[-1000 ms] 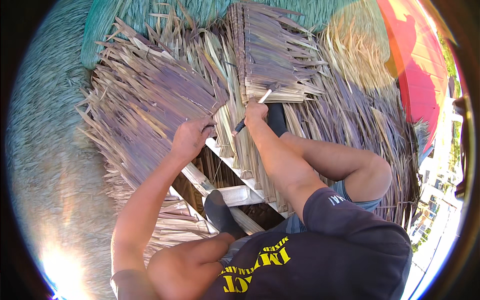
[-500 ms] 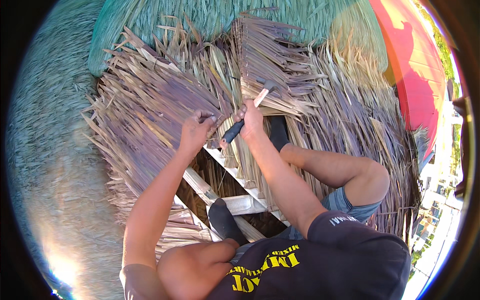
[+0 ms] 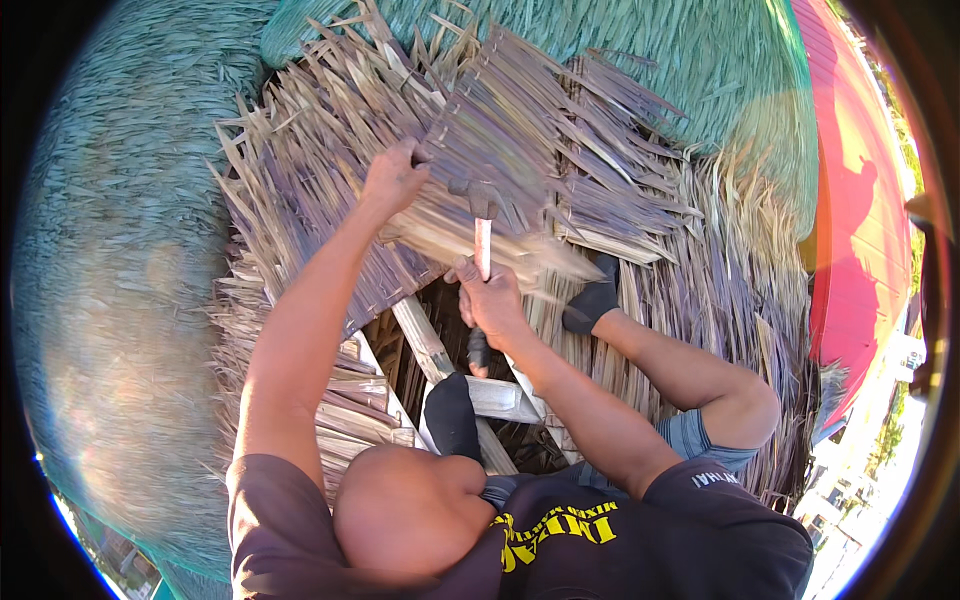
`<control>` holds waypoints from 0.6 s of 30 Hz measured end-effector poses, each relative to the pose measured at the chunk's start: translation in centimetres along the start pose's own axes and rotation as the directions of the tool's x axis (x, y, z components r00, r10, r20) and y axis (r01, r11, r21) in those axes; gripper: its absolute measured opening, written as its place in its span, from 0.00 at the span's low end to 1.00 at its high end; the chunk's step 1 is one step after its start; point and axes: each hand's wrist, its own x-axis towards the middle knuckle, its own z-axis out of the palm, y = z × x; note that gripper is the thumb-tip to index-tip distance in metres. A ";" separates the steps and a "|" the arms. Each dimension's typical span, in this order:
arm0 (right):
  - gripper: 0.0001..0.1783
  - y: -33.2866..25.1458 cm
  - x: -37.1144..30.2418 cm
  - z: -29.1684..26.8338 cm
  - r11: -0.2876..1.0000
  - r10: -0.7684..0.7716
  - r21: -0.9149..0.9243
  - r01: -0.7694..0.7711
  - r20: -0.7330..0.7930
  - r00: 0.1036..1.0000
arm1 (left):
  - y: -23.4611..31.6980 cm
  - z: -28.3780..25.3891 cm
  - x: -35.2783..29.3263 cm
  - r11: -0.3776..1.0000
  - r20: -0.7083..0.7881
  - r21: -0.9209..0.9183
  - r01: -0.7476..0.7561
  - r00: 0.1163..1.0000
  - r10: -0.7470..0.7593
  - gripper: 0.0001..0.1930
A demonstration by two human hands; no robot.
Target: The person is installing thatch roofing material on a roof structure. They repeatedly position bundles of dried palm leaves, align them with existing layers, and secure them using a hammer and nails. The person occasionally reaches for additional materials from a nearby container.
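My left hand (image 3: 394, 180) is closed on the edge of a dried palm-leaf thatch panel (image 3: 505, 125), which slants up to the right and has a line of stitching along its edge. The panel's lower fringe is smeared by motion. In my right hand (image 3: 490, 305) is a hammer (image 3: 483, 245) with a pale shaft and a dark grip, held with its dark head up, against the panel's lower leaves in the picture. Another thatch panel (image 3: 330, 215) lies on the left, under my left forearm.
Below my hands, white wooden slats (image 3: 490, 398) cross a dark gap in the roof. My feet in black socks (image 3: 452, 418) rest on a slat and on the thatch. Green netting (image 3: 700, 70) covers the thatch beyond; a red roof (image 3: 855, 200) slopes at right.
My left hand has moved up and taken hold of the panel, swinging it leftward over the other leaves. My right hand has lowered, and the hammer now stands more upright.
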 end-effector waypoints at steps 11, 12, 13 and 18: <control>0.28 -17.1 8.4 -2.2 0.166 -0.817 -0.805 0.569 0.211 0.537 | -8.2 -9.6 -12.8 0.704 -0.131 0.480 -0.523 0.751 0.648 0.08; 0.27 -17.2 8.8 -2.2 0.215 -0.778 -0.826 0.520 0.177 0.603 | -8.9 -9.8 -13.4 0.697 -0.106 0.500 -0.514 0.763 0.638 0.08; 0.28 -16.9 9.1 -2.3 0.223 -0.769 -0.837 0.499 0.164 0.619 | -9.5 -9.9 -14.2 0.686 -0.076 0.524 -0.504 0.775 0.628 0.08; 0.25 -11.9 11.6 -4.0 0.277 -0.750 -0.855 0.439 0.093 0.655 | -12.5 -8.1 -18.7 0.680 0.027 0.488 -0.548 0.788 0.616 0.08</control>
